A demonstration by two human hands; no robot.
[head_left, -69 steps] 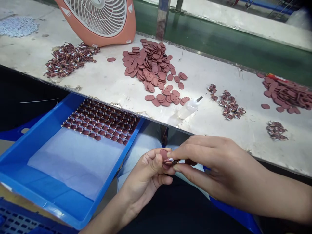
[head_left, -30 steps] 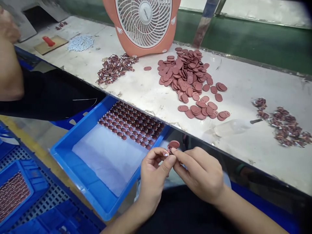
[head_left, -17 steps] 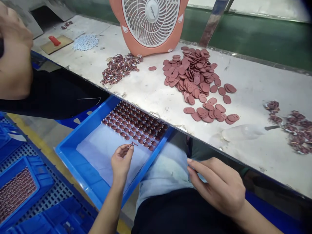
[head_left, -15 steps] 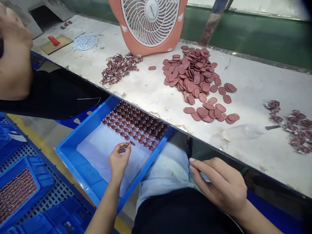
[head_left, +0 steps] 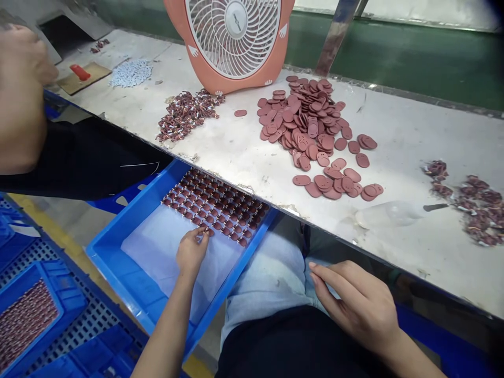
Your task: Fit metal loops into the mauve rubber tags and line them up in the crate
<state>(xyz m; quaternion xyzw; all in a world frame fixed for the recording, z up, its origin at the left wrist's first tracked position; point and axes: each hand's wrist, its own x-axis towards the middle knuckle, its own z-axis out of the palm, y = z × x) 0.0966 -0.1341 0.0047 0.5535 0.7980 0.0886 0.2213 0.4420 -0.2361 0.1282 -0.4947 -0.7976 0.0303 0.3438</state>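
My left hand [head_left: 192,253] is inside the blue tray [head_left: 136,302]. Its thumb and fingertips pinch a small dark-red oval piece [head_left: 210,232] at the front edge of the rows. Similar dark-red pieces with small light fittings [head_left: 214,202] lie in close rows on a pale sheet [head_left: 157,244] in the tray. Above my lap, my right hand [head_left: 356,302] hangs with bent fingers, a small gap between thumb and index tip. I see nothing in it. Flat red-brown ovals with small holes [head_left: 311,121] are heaped on the bench beyond.
A bench [head_left: 252,157] runs across, bearing an orange fan [head_left: 236,79], a pile of dark-red corded bits [head_left: 185,115], pale-blue small pieces [head_left: 132,72] and more corded bits [head_left: 484,210] at right. Another person's arm [head_left: 19,105] is at left. Blue crates [head_left: 69,291] stand lower left.
My left hand has lowered the oval piece towards the rows, so it now lies near their edge. My right hand has barely moved. The view has shifted slightly.
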